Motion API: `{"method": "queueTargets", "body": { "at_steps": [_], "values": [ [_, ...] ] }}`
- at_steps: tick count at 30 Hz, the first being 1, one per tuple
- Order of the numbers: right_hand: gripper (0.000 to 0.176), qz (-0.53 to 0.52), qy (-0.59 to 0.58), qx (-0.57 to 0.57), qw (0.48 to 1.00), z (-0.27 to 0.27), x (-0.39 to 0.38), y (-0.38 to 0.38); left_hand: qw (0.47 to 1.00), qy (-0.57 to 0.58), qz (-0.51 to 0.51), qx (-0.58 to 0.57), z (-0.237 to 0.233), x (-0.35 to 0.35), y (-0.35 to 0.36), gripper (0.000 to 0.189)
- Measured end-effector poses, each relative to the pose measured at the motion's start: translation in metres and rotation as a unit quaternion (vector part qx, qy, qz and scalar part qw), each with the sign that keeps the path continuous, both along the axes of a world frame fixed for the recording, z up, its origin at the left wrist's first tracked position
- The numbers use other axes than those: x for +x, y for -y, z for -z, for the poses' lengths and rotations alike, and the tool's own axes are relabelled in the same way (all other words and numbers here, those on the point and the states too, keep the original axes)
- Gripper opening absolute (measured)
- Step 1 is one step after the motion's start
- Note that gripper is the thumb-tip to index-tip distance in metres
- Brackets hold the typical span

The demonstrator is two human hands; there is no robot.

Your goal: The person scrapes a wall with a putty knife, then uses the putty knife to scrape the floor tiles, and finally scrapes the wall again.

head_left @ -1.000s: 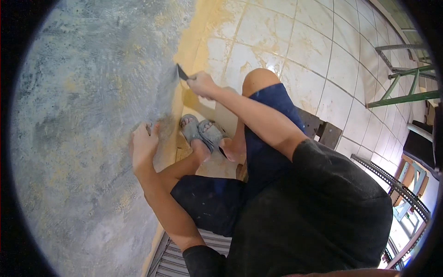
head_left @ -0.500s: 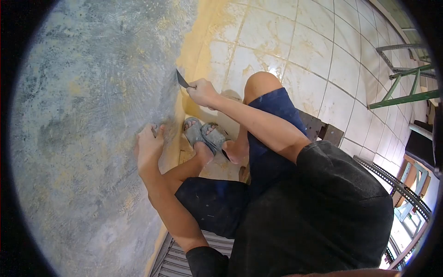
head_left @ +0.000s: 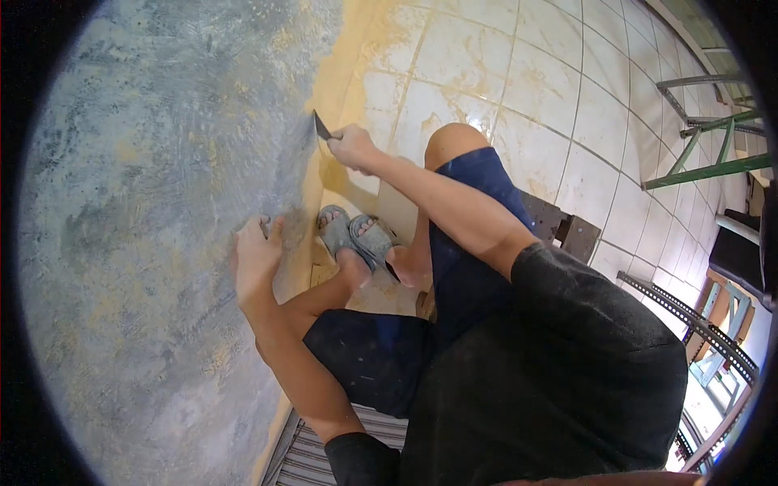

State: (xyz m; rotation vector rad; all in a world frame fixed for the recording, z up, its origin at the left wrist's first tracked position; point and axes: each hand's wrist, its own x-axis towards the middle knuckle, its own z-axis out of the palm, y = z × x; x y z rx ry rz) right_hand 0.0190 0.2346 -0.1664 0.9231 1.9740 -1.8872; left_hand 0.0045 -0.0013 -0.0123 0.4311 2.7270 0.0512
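Note:
My right hand (head_left: 353,149) is closed round the handle of a dark, thin-bladed scraper (head_left: 322,126). The blade points up and left, its tip at the border between the mottled grey-blue wall (head_left: 154,194) and a yellow band (head_left: 347,77). Lower left, my left hand (head_left: 259,251) is at the wall's surface, its fingers curled with thumb and forefinger raised. Something small and grey shows between them, too small to name. Below the scraper are my feet in grey sandals (head_left: 374,241).
White floor tiles (head_left: 535,89) carry yellowish smears. A green metal frame (head_left: 709,172) stands at the right, with perforated metal bars (head_left: 689,316) below it. A dark block (head_left: 579,236) lies beside my knee. A ribbed metal surface (head_left: 324,454) is at the bottom.
My right hand and the scraper have moved slightly upward, the blade now standing a little steeper. My left hand has shifted slightly left in view. The whole view has moved a little.

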Motion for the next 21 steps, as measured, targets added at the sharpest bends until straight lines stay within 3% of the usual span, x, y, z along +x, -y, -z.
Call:
{"method": "queueTargets", "body": {
  "at_steps": [2,4,6,7,8,10,13,14,16,17,18,20,21],
  "values": [
    [0.027,0.027,-0.104,0.059,0.992,-0.008,0.007,0.012,0.995,0.069,-0.068,-0.039,-0.014,0.001,-0.014,0.049],
    [0.027,0.021,-0.111,0.051,0.992,-0.01,0.007,0.012,0.994,0.071,-0.072,-0.036,-0.017,-0.002,-0.016,0.049],
    [0.028,0.008,-0.056,0.041,0.998,-0.002,0.001,-0.003,0.993,0.086,-0.075,-0.036,-0.012,0.004,-0.013,0.049],
    [0.03,-0.001,0.031,-0.014,0.999,0.003,-0.012,-0.011,0.998,0.046,-0.048,-0.021,-0.007,0.005,-0.008,0.048],
    [0.03,0.001,0.029,-0.014,0.999,0.007,-0.009,-0.007,1.0,0.004,-0.02,-0.005,-0.004,0.002,-0.005,0.047],
    [0.03,0.009,-0.071,0.051,0.996,-0.001,0.0,0.006,0.999,0.02,-0.027,0.002,-0.001,0.001,0.0,0.047],
    [0.03,0.017,-0.118,0.047,0.992,0.001,0.01,0.014,0.997,0.05,-0.049,-0.014,-0.009,-0.004,-0.006,0.047],
    [0.03,0.014,-0.112,0.045,0.993,0.005,0.005,0.008,0.995,0.063,-0.064,-0.035,-0.012,0.0,-0.009,0.047],
    [0.032,-0.002,0.028,-0.023,0.999,0.009,-0.015,-0.012,0.996,0.061,-0.062,-0.019,-0.014,0.004,-0.01,0.046],
    [0.033,0.037,-0.002,-0.028,0.999,0.002,-0.01,-0.007,0.997,0.051,-0.06,0.0,-0.016,0.002,-0.011,0.046],
    [0.033,0.038,-0.005,-0.027,0.999,0.001,-0.004,0.0,0.997,0.049,-0.059,0.001,-0.015,0.003,-0.011,0.046],
    [0.033,-0.02,-0.094,0.079,0.992,0.005,0.002,0.01,0.997,0.049,-0.068,0.006,-0.008,0.003,-0.008,0.043],
    [0.034,0.004,-0.11,0.061,0.992,-0.005,0.01,0.012,0.996,0.05,-0.069,0.005,-0.009,0.001,-0.008,0.043]
  ]
}}
